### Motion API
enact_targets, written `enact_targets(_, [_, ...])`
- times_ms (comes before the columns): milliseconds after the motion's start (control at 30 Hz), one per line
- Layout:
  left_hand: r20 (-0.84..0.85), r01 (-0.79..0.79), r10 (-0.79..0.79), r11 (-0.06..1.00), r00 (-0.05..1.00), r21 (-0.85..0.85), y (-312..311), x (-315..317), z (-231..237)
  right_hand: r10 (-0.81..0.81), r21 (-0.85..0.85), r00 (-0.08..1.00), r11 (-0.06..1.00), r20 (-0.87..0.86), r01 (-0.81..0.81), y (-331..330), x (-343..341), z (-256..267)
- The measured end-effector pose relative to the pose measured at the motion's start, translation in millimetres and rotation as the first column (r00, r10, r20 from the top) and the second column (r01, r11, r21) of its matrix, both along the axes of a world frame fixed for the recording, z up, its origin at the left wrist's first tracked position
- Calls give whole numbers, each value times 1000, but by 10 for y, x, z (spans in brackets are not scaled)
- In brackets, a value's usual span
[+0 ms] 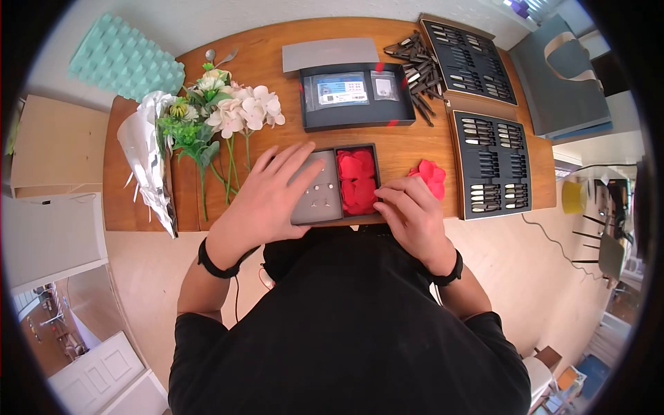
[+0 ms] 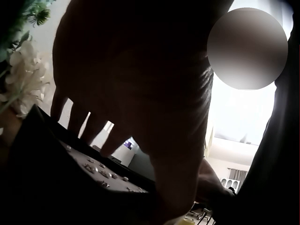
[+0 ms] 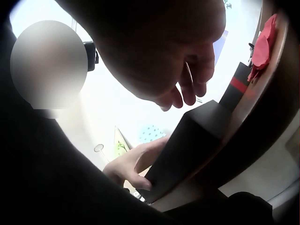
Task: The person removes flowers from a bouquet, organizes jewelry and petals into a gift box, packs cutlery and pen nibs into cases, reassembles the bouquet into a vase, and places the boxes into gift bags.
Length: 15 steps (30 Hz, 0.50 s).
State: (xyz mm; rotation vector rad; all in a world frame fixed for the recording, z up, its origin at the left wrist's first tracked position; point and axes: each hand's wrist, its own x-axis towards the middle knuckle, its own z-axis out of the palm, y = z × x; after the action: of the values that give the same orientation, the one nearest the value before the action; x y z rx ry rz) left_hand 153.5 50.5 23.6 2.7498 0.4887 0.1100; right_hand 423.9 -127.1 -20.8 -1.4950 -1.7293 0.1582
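A shallow dark box (image 1: 377, 159) lies at the table's front edge. Its left half holds a grey pad (image 1: 332, 200) with several small earrings (image 1: 317, 187), its right half red artificial petals (image 1: 357, 181). My left hand (image 1: 273, 194) spreads straight fingers over the pad, partly covering it, with the thumb near the box's front left corner. My right hand (image 1: 415, 218) has bent fingers, their tips right at the box's right rim beside the petals; I cannot tell whether they pinch anything. More red petals (image 1: 430, 178) lie on the table beyond the right hand.
Behind stands a dark box (image 1: 360, 117) with plastic packets. Two black trays (image 1: 492, 202) of small dark pieces sit right, near a loose pile of them (image 1: 418, 66). Artificial flowers (image 1: 235, 114) and silver foil (image 1: 149, 152) lie left. A grey bag (image 1: 564, 83) stands at the back right.
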Motion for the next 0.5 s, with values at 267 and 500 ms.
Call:
enact_targets(267, [79, 191, -193, 981, 978, 35, 35, 214, 215, 31, 34, 999, 999, 10, -31, -71, -18, -77])
enact_targets(500, [106, 306, -324, 938, 940, 161, -273, 469, -28, 136, 16, 988, 990, 72, -137, -114, -19, -41])
